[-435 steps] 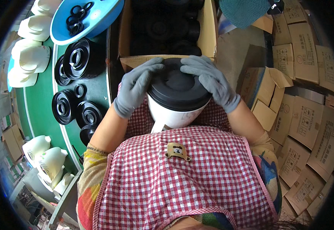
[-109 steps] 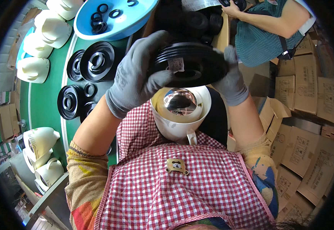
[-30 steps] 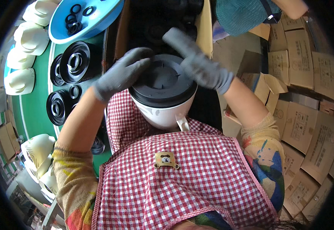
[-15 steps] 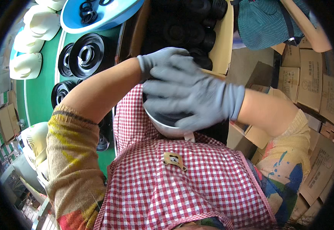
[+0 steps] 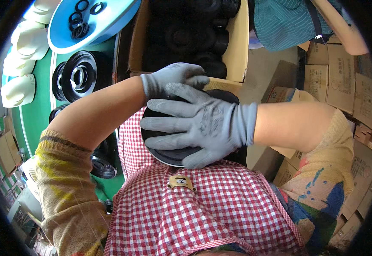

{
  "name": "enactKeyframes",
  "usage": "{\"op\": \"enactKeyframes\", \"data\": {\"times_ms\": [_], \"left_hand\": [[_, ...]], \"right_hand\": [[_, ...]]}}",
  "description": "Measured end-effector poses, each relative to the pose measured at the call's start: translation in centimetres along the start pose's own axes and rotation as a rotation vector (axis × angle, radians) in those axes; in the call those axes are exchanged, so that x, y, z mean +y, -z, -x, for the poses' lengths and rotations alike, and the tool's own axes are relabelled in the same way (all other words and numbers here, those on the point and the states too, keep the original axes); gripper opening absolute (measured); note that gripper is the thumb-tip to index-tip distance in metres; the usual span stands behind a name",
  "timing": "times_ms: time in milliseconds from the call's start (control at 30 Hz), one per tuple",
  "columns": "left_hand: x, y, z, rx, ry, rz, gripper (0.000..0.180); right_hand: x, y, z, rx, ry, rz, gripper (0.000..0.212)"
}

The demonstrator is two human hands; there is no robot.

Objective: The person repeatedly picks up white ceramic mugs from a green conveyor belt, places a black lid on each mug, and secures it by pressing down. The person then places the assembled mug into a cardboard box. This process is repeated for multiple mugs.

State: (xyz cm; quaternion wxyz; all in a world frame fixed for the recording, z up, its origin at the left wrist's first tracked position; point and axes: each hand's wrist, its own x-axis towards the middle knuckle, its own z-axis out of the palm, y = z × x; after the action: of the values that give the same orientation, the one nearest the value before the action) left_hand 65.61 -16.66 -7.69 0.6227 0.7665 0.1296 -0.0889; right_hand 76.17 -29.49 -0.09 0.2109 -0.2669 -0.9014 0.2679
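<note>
My right hand [image 5: 194, 123], in a grey glove, is open, fingers spread, lying flat across a round black disc-like part [image 5: 169, 156] with a pale rim, close in front of my apron. The hand covers most of the part. My left hand [image 5: 175, 79], also gloved in grey, is at the part's far side. Its fingers are curled, and what lies inside them is hidden. Just beyond the hands stands an open cardboard box [image 5: 236, 47] holding several black round parts [image 5: 211, 64].
On the green table [image 5: 40, 102] at the left are large black rings [image 5: 81, 74], a blue basin [image 5: 109, 32] with small black rings, and cream-coloured moulded pieces [image 5: 18, 90]. Cardboard cartons [image 5: 341, 72] are stacked at the right. Another person's arm [image 5: 344, 32] shows at the far right.
My right hand has gone from blurred to sharp, lying flat on the black part. More of that part's black surface shows now. The box and basin sit further left in view.
</note>
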Motion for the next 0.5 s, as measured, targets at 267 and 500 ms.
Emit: {"op": "enactKeyframes", "data": {"times_ms": [267,500], "left_hand": [[1.8,2.4,1.0,0.073,0.208,0.298,0.035],[1.3,1.0,0.1,0.122,0.169,0.068,0.036]], "right_hand": [[1.7,2.7,2.2,0.115,-0.016,0.163,0.081],[-1.0,0.8,-1.1,0.060,0.066,0.184,0.062]]}}
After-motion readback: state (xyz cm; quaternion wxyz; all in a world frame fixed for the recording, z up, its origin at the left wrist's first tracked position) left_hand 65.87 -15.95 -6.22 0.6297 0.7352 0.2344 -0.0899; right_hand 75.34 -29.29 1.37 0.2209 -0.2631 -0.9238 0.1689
